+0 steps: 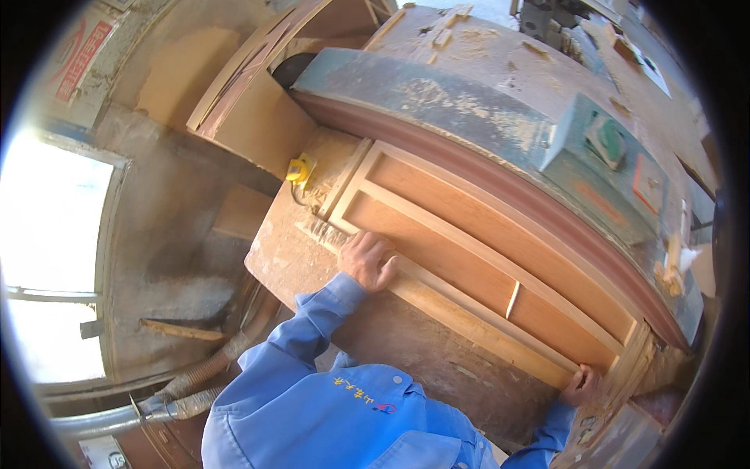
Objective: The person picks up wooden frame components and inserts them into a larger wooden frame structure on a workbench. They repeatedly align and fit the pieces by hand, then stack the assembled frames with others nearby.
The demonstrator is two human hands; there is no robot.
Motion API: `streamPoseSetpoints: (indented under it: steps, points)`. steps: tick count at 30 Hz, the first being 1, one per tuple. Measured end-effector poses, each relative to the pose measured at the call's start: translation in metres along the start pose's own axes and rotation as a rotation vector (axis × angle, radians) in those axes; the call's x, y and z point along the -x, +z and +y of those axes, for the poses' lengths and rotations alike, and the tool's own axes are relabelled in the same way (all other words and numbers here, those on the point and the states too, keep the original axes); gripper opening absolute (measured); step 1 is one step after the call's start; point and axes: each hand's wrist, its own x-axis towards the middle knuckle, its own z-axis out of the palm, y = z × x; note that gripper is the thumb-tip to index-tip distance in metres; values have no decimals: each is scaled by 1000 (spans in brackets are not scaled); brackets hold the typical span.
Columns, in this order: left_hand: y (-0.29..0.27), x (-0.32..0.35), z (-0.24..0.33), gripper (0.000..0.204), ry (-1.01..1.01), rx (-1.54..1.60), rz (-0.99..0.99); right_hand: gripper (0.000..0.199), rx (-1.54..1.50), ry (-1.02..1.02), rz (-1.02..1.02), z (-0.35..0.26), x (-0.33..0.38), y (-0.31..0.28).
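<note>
At the far left a bright window lights the workshop wall, and flexible dust hoses run below it. Next comes the dusty machine table with a small yellow switch box at its back edge. The left hand rests on the near rail of a panelled wooden door frame, fingers curled loosely over the rail's edge. The frame lies flat, its long axis running from upper left down to lower right, pressed along the reddish sanding belt beyond it. At the lower right corner the right hand grips the frame's end, fingers wrapped around it.
</note>
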Motion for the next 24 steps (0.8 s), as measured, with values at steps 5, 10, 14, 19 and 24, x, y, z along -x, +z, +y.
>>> streamPoseSetpoints:
  steps: [5, 10, 14, 19, 24]
  points:
    - [0, -4, -3, 24, 27, 20, 8, 32, -20, -92, -48, 30, 10, -2]
    - [4, -3, -10, 27, 32, 49, -7, 35, -103, -7, -18, 40, 24, 2]
    - [12, 8, -19, 30, 31, 29, -27, 31, -6, -317, 62, 38, 21, 5]
    - [23, 14, -21, 26, 54, 110, -29, 27, 70, -72, -39, -1, 24, -3]
    - [21, 2, -19, 43, 223, -76, -28, 30, 3, 23, 60, -24, -7, -11]
